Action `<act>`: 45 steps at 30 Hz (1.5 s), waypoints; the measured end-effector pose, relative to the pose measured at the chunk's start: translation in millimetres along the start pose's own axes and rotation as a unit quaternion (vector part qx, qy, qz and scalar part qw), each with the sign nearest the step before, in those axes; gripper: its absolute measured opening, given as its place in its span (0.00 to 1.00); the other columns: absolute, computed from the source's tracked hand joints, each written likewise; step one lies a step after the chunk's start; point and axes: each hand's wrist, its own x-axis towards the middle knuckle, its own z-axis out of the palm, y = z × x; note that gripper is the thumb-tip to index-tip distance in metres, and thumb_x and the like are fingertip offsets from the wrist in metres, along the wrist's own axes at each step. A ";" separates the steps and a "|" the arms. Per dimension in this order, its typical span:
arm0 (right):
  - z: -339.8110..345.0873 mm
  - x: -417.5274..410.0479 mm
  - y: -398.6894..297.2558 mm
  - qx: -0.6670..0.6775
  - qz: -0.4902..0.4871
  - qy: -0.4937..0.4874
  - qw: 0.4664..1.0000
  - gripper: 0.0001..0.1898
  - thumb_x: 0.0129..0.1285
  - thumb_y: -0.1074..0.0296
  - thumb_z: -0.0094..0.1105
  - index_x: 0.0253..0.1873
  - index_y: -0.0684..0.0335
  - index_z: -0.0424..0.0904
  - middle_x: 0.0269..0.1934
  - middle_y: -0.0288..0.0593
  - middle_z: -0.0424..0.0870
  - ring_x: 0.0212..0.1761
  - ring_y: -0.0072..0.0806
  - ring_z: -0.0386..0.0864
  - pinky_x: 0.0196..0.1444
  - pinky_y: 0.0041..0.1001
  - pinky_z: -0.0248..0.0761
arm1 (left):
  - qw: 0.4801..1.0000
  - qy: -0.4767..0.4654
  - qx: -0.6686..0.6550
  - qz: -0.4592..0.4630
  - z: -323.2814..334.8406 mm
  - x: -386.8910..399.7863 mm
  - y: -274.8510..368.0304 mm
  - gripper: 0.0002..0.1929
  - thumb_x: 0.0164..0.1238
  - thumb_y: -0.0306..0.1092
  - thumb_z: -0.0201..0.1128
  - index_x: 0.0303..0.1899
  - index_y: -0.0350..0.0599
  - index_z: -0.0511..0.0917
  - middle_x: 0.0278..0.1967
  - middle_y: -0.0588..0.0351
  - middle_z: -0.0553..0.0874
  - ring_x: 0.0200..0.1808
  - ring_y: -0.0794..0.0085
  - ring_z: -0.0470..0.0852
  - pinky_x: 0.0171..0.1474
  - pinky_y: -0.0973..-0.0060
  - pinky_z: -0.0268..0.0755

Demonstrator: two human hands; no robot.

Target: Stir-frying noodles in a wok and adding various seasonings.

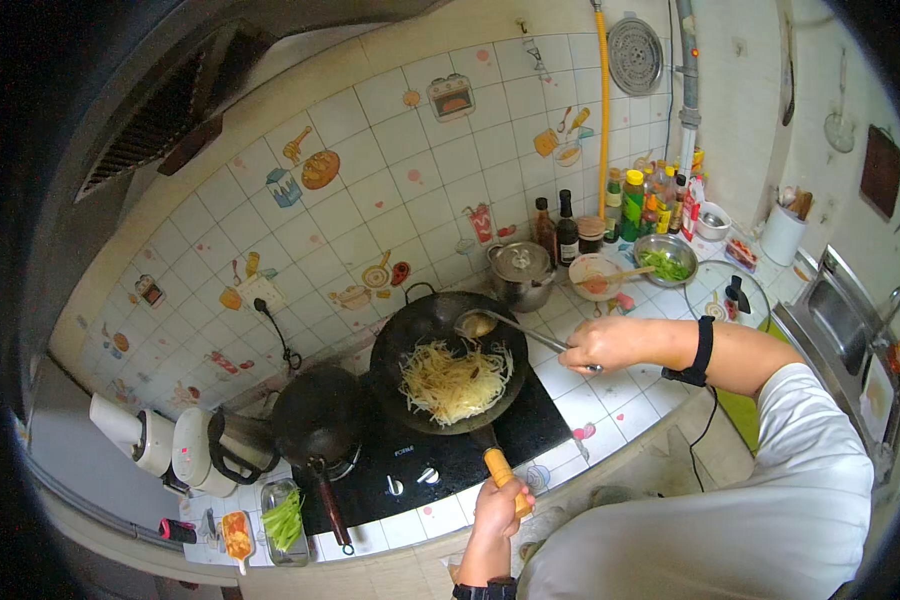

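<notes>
My left hand [501, 506] is closed around the wooden handle [499, 466] of a large black wok [394, 360] on the right side of the stove. Pale shredded strips, perhaps potato [457, 382], lie heaped in the wok along with a few darker bits. With my right hand [596, 346] I grip the long handle of a metal ladle [525, 330]. Its bowl hangs over the far right part of the wok, just above the strips, and looks yellowish inside.
A second black wok [319, 416] occupies the left burner of the black gas stove [412, 502]. Cut green stalks fill a glass dish [300, 555] at front left. Behind on the right stand a lidded pot [521, 274], a bowl [594, 289] with a spatula, a metal bowl [682, 281] of greens and several bottles [633, 206].
</notes>
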 end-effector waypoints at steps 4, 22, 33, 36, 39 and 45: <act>21.7 -0.3 -8.1 0.057 0.035 -0.051 0.996 0.05 0.57 0.67 0.54 0.34 0.60 0.71 0.24 0.48 0.76 0.27 0.47 0.78 0.28 0.42 0.71 | 0.997 0.036 0.060 0.016 2.8 2.5 4.2 0.05 0.60 0.25 0.54 0.36 0.37 0.68 0.25 0.54 0.76 0.20 0.71 0.76 0.21 0.74 0.72; 29.4 45.0 -20.6 0.670 0.340 0.073 0.656 0.13 0.67 0.62 0.45 0.45 0.68 0.71 0.33 0.58 0.81 0.30 0.43 0.84 0.26 0.30 0.78 | 0.992 0.075 0.100 -0.007 7.9 -6.2 29.2 0.04 0.60 0.25 0.53 0.33 0.34 0.70 0.24 0.53 0.76 0.20 0.70 0.77 0.22 0.75 0.72; 44.8 46.9 3.0 0.732 0.345 0.186 0.557 0.17 0.66 0.58 0.48 0.46 0.69 0.70 0.34 0.60 0.81 0.31 0.43 0.84 0.28 0.30 0.79 | 0.995 0.048 0.082 -0.039 0.9 -18.7 31.4 0.04 0.61 0.26 0.53 0.34 0.36 0.69 0.25 0.54 0.76 0.21 0.72 0.77 0.22 0.76 0.72; 39.0 46.9 4.3 0.718 0.324 0.191 0.585 0.15 0.67 0.60 0.48 0.46 0.70 0.70 0.34 0.60 0.81 0.32 0.41 0.84 0.29 0.29 0.80 | 0.998 0.036 0.035 -0.037 1.4 -17.1 26.3 0.04 0.60 0.26 0.53 0.34 0.36 0.69 0.25 0.54 0.75 0.21 0.72 0.75 0.21 0.75 0.71; 38.7 47.7 2.7 0.682 0.282 0.180 0.650 0.13 0.69 0.64 0.45 0.46 0.69 0.72 0.33 0.57 0.82 0.32 0.39 0.85 0.29 0.27 0.79 | 0.999 0.022 0.017 -0.041 0.8 -13.2 19.2 0.05 0.59 0.25 0.53 0.35 0.36 0.69 0.25 0.54 0.75 0.20 0.72 0.75 0.22 0.74 0.70; 19.5 32.8 0.2 0.315 0.121 0.083 0.938 0.10 0.66 0.65 0.50 0.42 0.66 0.76 0.34 0.50 0.83 0.33 0.35 0.84 0.35 0.30 0.76 | 0.999 0.020 0.013 -0.037 -1.9 -14.1 17.3 0.06 0.59 0.25 0.53 0.37 0.35 0.69 0.25 0.53 0.75 0.20 0.70 0.75 0.22 0.73 0.70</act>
